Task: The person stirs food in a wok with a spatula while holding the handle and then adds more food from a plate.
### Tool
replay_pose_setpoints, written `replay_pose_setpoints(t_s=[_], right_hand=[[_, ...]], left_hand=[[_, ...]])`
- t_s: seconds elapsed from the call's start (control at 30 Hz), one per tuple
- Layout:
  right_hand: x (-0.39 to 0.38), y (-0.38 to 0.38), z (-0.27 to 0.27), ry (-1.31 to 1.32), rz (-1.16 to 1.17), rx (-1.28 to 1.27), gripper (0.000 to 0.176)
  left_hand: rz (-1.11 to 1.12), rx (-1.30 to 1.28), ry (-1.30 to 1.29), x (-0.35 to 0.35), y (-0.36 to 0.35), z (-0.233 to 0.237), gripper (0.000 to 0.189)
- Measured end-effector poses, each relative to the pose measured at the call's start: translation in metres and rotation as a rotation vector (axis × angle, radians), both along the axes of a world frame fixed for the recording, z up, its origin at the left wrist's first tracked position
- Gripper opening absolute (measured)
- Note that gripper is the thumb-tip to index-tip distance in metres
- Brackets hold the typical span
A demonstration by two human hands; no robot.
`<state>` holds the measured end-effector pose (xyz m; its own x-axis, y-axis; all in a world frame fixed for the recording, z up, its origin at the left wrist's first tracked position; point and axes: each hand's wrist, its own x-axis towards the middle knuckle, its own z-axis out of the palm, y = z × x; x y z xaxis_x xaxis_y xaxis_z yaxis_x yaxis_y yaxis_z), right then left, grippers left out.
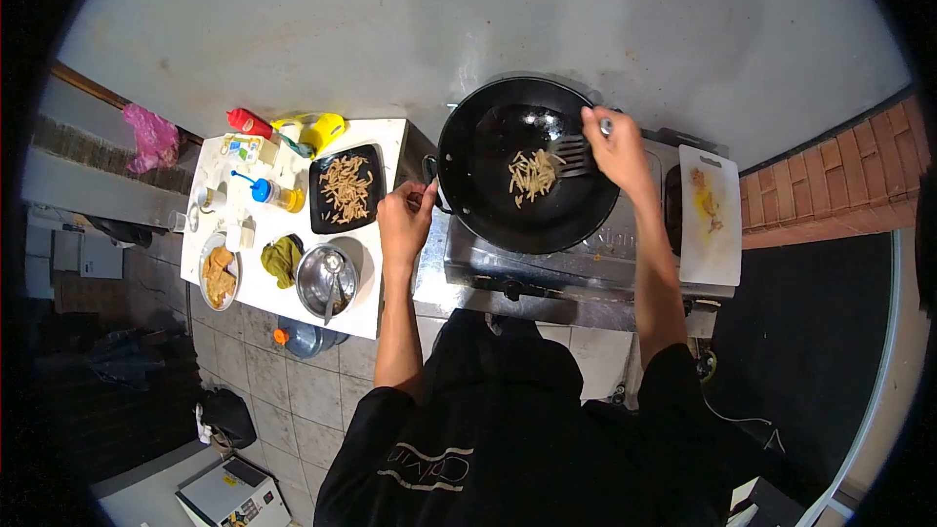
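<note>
Gripping the slotted turner (574,156), the right hand (615,148) is closed round its handle, blade down in the black wok (527,220); pale strips of food (532,178) lie there, just left of the blade. The left hand (406,220), fingers curled, is at the wok's side handle (430,171); whether it grasps it, I can't tell.

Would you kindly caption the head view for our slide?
Left hand at a black wok, right hand holding a slotted spatula beside food strips.

wok (478,132) on stove (586,269) | tray (317,221) left of wok | board (711,256) right of wok
</note>
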<state>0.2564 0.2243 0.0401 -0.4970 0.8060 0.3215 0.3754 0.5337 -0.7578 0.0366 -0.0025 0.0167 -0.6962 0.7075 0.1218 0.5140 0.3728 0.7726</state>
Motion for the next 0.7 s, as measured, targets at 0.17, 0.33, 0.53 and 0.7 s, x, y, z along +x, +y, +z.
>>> replay_pose_setpoints(t_s=[0.17,0.33,0.53,0.7], right_hand=[[-0.011,-0.020,0.012,0.172,-0.049,-0.259,0.044],[-0.022,-0.036,0.009,0.030,-0.041,-0.063,0.041],[-0.011,-0.057,0.034,0.047,-0.115,-0.146,0.031],[-0.027,-0.079,0.039,0.061,0.004,-0.019,0.025]], left_hand=[[-0.059,0.060,-0.021,-0.009,0.000,-0.005,0.029],[-0.119,0.024,-0.012,-0.014,-0.001,-0.004,0.031],[-0.171,0.003,-0.043,-0.021,0.002,-0.002,0.032],[-0.217,-0.024,-0.069,-0.027,0.002,-0.004,0.032]])
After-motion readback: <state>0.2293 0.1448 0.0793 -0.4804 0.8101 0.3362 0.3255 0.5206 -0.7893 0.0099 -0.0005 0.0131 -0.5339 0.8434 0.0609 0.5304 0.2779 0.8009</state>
